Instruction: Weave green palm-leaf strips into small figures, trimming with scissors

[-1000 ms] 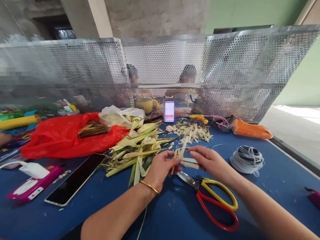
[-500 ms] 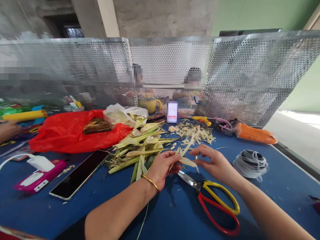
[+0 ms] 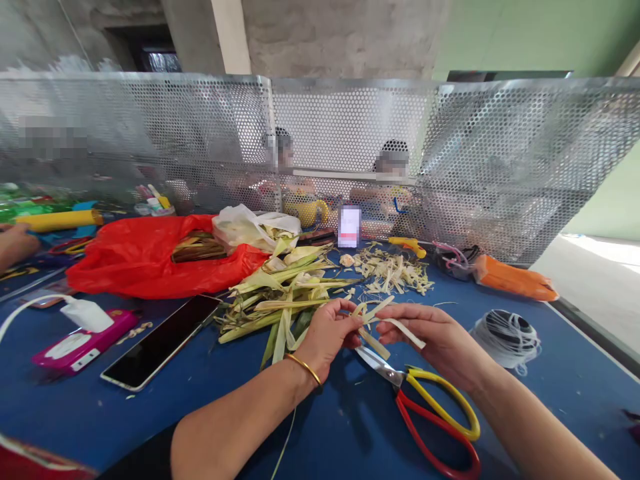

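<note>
My left hand, with a gold bangle at the wrist, pinches several pale corn husk strips between thumb and fingers. Against them, my right hand grips one whitish strip, its free end curling over the fingers. Scissors with one yellow and one red handle lie on the blue table just below the hands. Left of my left hand is a pile of green and pale corn husks. Beyond the hands, small husk scraps are scattered.
A ball of grey cord sits on the right, with an orange packet behind it. On the left are a phone, a magenta power strip and a red plastic bag. Another person's hand shows at far left.
My right hand has closed in on the strips and now holds one, which bends over toward the right. My left hand keeps its pinch. The view has shifted slightly.
</note>
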`<action>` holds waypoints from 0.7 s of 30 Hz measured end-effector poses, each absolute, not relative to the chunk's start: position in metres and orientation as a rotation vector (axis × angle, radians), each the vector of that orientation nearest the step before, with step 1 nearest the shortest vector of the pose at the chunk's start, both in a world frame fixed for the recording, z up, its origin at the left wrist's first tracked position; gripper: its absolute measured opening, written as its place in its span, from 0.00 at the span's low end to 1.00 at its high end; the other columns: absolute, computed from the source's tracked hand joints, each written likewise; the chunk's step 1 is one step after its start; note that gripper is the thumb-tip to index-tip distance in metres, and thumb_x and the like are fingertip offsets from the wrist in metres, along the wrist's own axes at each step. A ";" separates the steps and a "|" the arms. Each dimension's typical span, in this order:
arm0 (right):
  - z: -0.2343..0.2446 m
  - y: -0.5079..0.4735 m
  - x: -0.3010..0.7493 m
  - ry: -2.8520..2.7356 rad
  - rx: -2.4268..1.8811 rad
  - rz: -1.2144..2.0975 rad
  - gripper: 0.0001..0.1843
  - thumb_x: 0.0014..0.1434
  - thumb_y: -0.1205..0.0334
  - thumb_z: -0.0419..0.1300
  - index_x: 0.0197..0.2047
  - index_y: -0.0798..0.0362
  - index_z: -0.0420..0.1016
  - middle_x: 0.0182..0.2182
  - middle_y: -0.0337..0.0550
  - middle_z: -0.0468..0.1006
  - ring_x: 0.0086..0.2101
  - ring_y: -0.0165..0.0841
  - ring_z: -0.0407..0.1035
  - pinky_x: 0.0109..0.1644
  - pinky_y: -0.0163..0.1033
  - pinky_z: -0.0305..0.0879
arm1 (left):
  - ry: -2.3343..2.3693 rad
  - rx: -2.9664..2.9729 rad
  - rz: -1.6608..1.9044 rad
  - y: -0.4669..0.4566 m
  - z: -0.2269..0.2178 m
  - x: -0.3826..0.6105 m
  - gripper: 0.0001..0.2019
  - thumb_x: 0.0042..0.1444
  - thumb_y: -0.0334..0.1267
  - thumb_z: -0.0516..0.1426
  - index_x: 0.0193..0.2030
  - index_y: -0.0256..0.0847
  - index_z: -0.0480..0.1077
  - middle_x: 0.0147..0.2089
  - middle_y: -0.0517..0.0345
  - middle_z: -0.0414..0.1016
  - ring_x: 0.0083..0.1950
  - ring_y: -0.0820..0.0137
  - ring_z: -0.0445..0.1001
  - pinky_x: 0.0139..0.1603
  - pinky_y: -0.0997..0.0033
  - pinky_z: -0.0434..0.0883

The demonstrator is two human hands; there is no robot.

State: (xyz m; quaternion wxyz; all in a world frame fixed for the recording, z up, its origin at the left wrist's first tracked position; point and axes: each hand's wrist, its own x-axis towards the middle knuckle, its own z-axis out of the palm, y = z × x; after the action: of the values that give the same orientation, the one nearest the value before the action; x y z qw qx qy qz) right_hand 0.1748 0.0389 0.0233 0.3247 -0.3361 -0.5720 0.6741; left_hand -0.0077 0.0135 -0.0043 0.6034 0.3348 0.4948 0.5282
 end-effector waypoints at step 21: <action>0.008 0.036 0.158 -1.955 -1.131 1.322 0.23 0.55 0.45 0.55 0.17 0.53 0.64 0.21 0.37 0.64 0.25 0.29 0.58 0.31 0.36 0.54 | 1.143 0.908 1.145 0.008 -0.007 -0.002 0.14 0.43 0.36 0.65 0.33 0.38 0.65 0.20 0.69 0.65 0.19 0.79 0.65 0.23 0.79 0.65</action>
State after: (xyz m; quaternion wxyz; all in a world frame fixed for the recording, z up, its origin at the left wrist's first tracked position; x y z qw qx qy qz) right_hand 0.1584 0.0360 0.0083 0.2594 -0.4173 -0.7214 0.4880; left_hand -0.0022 0.0083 -0.0067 0.5996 0.3916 0.4931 0.4939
